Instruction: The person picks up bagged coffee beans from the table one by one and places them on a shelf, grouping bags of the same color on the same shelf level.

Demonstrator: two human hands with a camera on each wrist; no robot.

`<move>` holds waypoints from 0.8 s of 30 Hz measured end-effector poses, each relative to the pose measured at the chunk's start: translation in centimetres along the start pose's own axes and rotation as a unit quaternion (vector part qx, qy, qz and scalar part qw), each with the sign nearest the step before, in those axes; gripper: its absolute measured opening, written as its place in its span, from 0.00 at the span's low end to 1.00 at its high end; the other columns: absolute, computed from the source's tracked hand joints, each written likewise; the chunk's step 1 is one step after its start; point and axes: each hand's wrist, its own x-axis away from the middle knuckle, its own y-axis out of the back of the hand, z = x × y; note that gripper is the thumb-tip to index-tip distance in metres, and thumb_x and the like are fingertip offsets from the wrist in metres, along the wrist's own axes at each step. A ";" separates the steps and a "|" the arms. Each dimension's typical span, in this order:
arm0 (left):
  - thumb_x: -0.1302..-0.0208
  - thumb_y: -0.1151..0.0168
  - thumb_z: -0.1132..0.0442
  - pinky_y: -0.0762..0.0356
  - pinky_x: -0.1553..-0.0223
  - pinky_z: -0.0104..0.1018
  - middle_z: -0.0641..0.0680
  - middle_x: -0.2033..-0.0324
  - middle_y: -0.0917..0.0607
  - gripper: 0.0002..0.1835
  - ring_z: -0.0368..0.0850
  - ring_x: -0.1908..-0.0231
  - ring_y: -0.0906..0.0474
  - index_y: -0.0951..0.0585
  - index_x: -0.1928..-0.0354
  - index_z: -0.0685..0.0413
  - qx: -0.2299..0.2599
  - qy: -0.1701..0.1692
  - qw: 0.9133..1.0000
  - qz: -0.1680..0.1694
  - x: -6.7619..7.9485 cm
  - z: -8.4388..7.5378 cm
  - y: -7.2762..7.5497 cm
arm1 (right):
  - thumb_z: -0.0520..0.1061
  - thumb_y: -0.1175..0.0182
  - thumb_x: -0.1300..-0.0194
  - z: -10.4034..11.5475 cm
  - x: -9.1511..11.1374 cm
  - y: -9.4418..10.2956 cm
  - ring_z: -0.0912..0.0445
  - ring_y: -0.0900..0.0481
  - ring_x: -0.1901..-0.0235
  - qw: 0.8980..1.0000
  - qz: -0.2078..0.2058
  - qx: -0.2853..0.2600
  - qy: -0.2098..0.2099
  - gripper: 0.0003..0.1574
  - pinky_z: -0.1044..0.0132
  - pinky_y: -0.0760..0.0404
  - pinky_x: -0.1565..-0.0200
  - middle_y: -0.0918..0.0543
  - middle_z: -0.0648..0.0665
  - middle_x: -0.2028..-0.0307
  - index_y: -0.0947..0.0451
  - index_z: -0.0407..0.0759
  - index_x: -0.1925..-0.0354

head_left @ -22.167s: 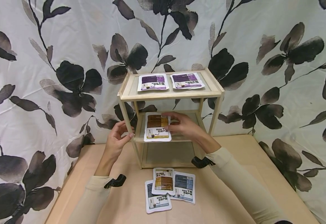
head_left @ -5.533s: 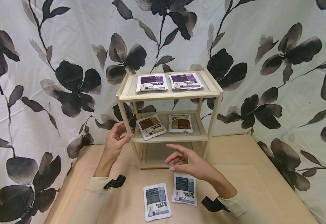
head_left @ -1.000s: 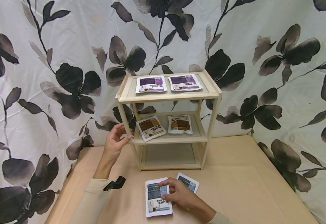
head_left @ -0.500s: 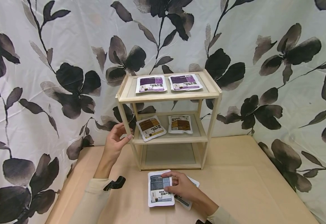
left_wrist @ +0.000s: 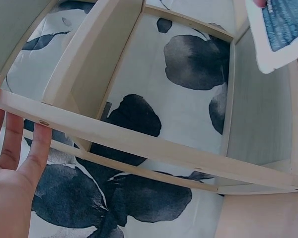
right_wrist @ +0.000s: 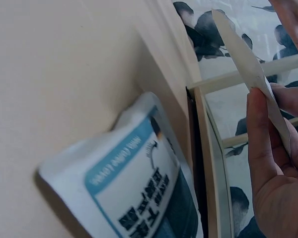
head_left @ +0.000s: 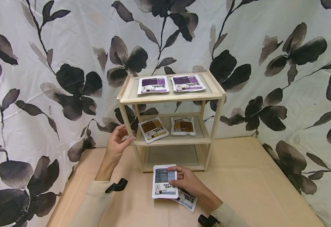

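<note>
My right hand [head_left: 189,183] pinches a white-edged blue pouch [head_left: 160,182] by its right side, thumb on the printed face. It is held above the table before the bottom shelf [head_left: 171,156]; the right wrist view shows the pouch [right_wrist: 243,54] edge-on between thumb and fingers. Partly hidden below that hand, a second blue pouch [head_left: 187,201] lies slanted on the table. My left hand [head_left: 115,145] holds the front left post [head_left: 126,118] of a small three-tier wooden shelf, with the thumb in front and fingers behind the post [left_wrist: 139,139] in the left wrist view.
Two purple pouches [head_left: 153,85] lie side by side on the top tier. On the middle tier are a slanted brown pouch [head_left: 153,129] at left and an upside-down brown pouch [head_left: 183,125] at right. A flowered cloth [head_left: 267,104] hangs behind the shelf.
Both brown pouches have come to lie on the middle tier. Over the last second my right hand has carried the blue pouch up and toward the shelf; my left hand stays on the post.
</note>
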 end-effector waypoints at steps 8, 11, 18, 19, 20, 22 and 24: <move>0.40 0.36 0.82 0.17 0.53 0.33 0.65 0.55 0.18 0.27 0.45 0.54 0.20 0.28 0.38 0.67 -0.004 -0.001 1.000 -0.002 0.1 0.0 0.0 | 0.35 0.33 0.35 0.5 -1.1 1.0 0.51 0.13 0.56 1.000 -0.011 -0.011 -0.001 0.36 0.62 0.13 0.58 0.14 0.31 0.51 0.32 0.34 0.31; 0.39 0.36 0.82 0.17 0.53 0.33 0.61 0.55 0.17 0.27 0.45 0.53 0.20 0.29 0.38 0.68 -0.009 0.000 1.000 0.000 0.2 0.0 0.1 | 0.34 0.33 0.35 0.6 -1.5 1.3 0.52 0.13 0.57 1.000 -0.013 -0.012 0.001 0.37 0.62 0.14 0.59 0.14 0.31 0.52 0.33 0.34 0.30; 0.38 0.36 0.81 0.18 0.52 0.33 0.50 0.55 0.16 0.27 0.43 0.53 0.20 0.28 0.37 0.67 -0.016 0.003 1.000 0.003 0.2 -0.1 0.0 | 0.34 0.32 0.36 1.1 -2.7 1.9 0.51 0.12 0.57 1.000 -0.021 0.000 0.013 0.40 0.60 0.13 0.57 0.15 0.29 0.52 0.35 0.34 0.29; 0.38 0.35 0.80 0.18 0.52 0.33 0.52 0.55 0.16 0.27 0.44 0.53 0.20 0.28 0.37 0.67 -0.016 0.002 1.000 0.003 0.2 -0.1 0.0 | 0.34 0.32 0.36 1.2 -3.0 2.0 0.51 0.12 0.57 1.000 -0.022 0.001 0.016 0.40 0.60 0.14 0.57 0.15 0.28 0.52 0.34 0.34 0.29; 0.38 0.35 0.80 0.18 0.52 0.33 0.55 0.55 0.16 0.27 0.44 0.53 0.20 0.28 0.37 0.67 -0.015 0.003 1.000 0.002 0.2 -0.1 0.1 | 0.35 0.32 0.36 1.2 -3.2 2.1 0.51 0.12 0.57 0.999 -0.024 0.008 0.020 0.40 0.60 0.14 0.57 0.15 0.28 0.52 0.34 0.34 0.29; 0.39 0.35 0.80 0.18 0.53 0.33 0.60 0.54 0.17 0.27 0.46 0.53 0.20 0.29 0.38 0.68 -0.014 0.002 1.000 0.002 0.1 -0.1 0.1 | 0.35 0.31 0.37 1.2 -3.7 2.3 0.51 0.12 0.57 0.999 -0.027 0.020 0.028 0.40 0.60 0.14 0.56 0.15 0.28 0.51 0.34 0.35 0.29; 0.39 0.35 0.80 0.17 0.53 0.33 0.63 0.54 0.18 0.27 0.50 0.53 0.20 0.29 0.38 0.70 -0.013 0.000 1.000 0.002 0.1 0.0 0.1 | 0.35 0.31 0.36 1.2 -4.2 2.6 0.50 0.12 0.56 0.999 -0.026 0.026 0.032 0.40 0.59 0.13 0.56 0.15 0.29 0.51 0.34 0.36 0.29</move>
